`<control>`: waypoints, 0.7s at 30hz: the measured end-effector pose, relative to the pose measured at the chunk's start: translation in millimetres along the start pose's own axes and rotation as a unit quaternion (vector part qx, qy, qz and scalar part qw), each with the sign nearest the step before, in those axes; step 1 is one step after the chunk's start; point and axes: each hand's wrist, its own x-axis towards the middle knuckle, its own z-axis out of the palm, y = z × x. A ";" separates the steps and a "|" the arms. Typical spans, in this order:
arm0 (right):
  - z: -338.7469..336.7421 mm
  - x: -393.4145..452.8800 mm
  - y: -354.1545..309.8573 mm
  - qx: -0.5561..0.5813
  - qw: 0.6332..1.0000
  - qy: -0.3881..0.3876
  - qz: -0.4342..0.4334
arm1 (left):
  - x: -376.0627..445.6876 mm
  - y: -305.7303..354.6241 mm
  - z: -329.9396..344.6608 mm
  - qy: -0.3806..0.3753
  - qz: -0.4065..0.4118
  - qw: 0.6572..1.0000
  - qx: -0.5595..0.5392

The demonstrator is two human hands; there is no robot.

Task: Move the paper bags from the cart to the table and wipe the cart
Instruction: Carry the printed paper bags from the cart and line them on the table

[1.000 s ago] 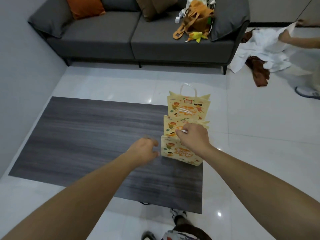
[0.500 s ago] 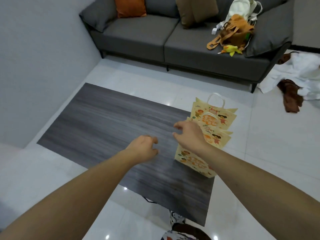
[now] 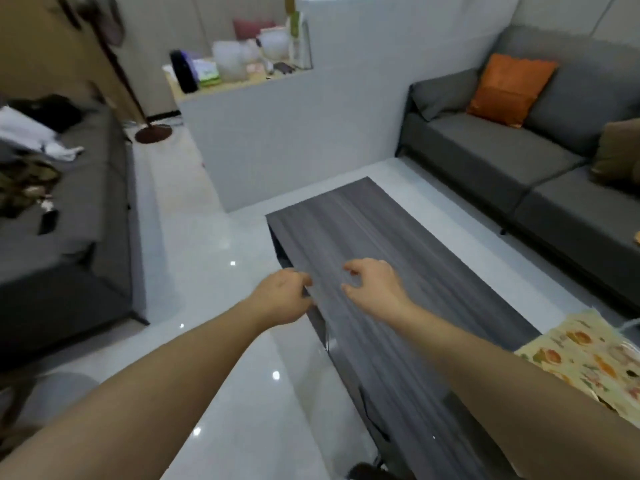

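Head view looks down on a dark wood-grain counter [image 3: 398,271] that stands on a glossy white floor [image 3: 214,271]. Both bare arms reach forward. The left hand [image 3: 282,297] is loosely curled with the fingers bent in; it is at the near long edge of the counter and holds nothing. The right hand [image 3: 375,285] is above the counter top, half open, thumb and fingers spread apart like a claw, and it is empty too. The paper bags [image 3: 588,362], pale yellow with orange printed pictures, are at the right end of the counter, at the right border of the picture, partly cut off; they are well apart from both hands. The cart is not visible. A grey sofa [image 3: 502,161] with an orange cushion [image 3: 509,88] is behind the counter on the right. Another grey sofa [image 3: 69,244] with clothes on it is on the left. The picture is a little blurred.
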 end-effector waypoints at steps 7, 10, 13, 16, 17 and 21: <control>73.4 -4.3 -203.1 -0.016 0.983 -0.056 -0.175 | -141.8 -177.3 -44.8 0.115 -0.171 0.978 -0.045; 110.0 -20.3 -281.7 -0.023 0.967 -0.086 -0.237 | -211.6 -237.7 -52.3 0.153 -0.236 0.958 -0.057; 147.1 -44.5 -352.1 -0.033 0.946 -0.126 -0.298 | -278.7 -285.7 -51.7 0.193 -0.299 0.931 -0.087; 185.4 -77.4 -422.2 -0.047 0.916 -0.167 -0.362 | -347.8 -325.7 -42.2 0.228 -0.366 0.894 -0.120; 198.7 -86.3 -443.2 -0.052 0.906 -0.176 -0.382 | -368.4 -336.4 -38.2 0.239 -0.387 0.881 -0.130; 240.3 -113.2 -509.5 -0.069 0.860 -0.209 -0.461 | -438.4 -372.5 -23.4 0.246 -0.451 0.846 -0.144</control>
